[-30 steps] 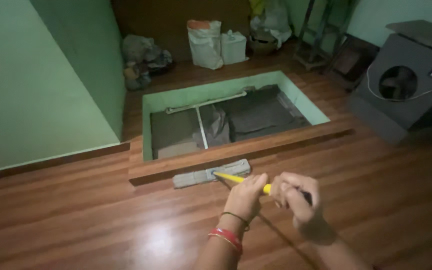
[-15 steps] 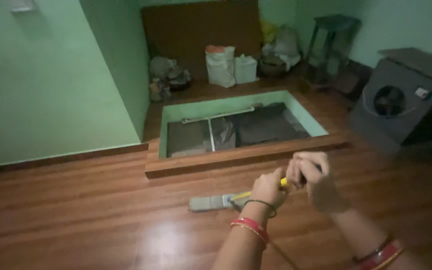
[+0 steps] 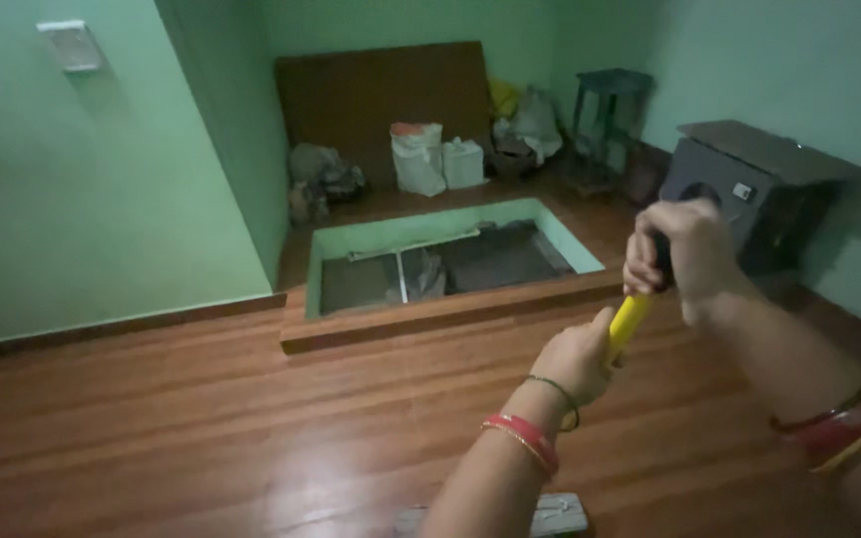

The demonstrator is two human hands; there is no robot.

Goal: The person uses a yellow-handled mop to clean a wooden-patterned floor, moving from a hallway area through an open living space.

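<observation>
The grey flat mop head (image 3: 550,515) lies on the wooden floor (image 3: 201,428) at the bottom edge of view, just beside the person's feet. Its yellow handle (image 3: 628,324) rises steeply, looking light and stiff, likely a little slick. The left hand (image 3: 575,361) wraps it low, the right hand (image 3: 678,251) clamps the dark grip above. Beyond lies the floor opening (image 3: 440,261).

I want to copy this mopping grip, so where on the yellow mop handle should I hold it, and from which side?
Probably as shown: the mop handle tilts steeply, so wrap it from the sides. The right hand takes the dark top end, the left hand grips lower on the yellow shaft. The mop head lies on the wooden floor.
</observation>
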